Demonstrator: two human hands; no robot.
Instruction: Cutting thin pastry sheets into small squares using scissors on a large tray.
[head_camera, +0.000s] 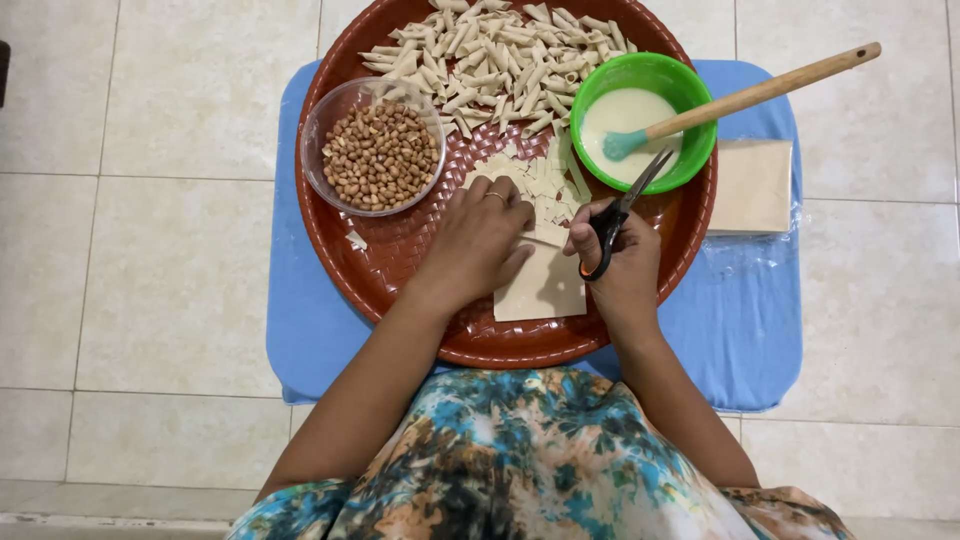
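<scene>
A flat, pale square pastry sheet (540, 288) was pressed by the spread left hand (478, 240) onto the woven brown round tray (400, 250). Black-handled scissors (618, 215), blades parted, were gripped in the closed right hand (625, 262) at the sheet's upper edge. Cut strips (540, 180) were heaped just beyond. Nearby were seen a clear bowl of peanuts (378, 155), rolled pastry pieces (500, 55) and a green bowl (690, 90) of white paste with a wooden-handled brush (760, 92).
</scene>
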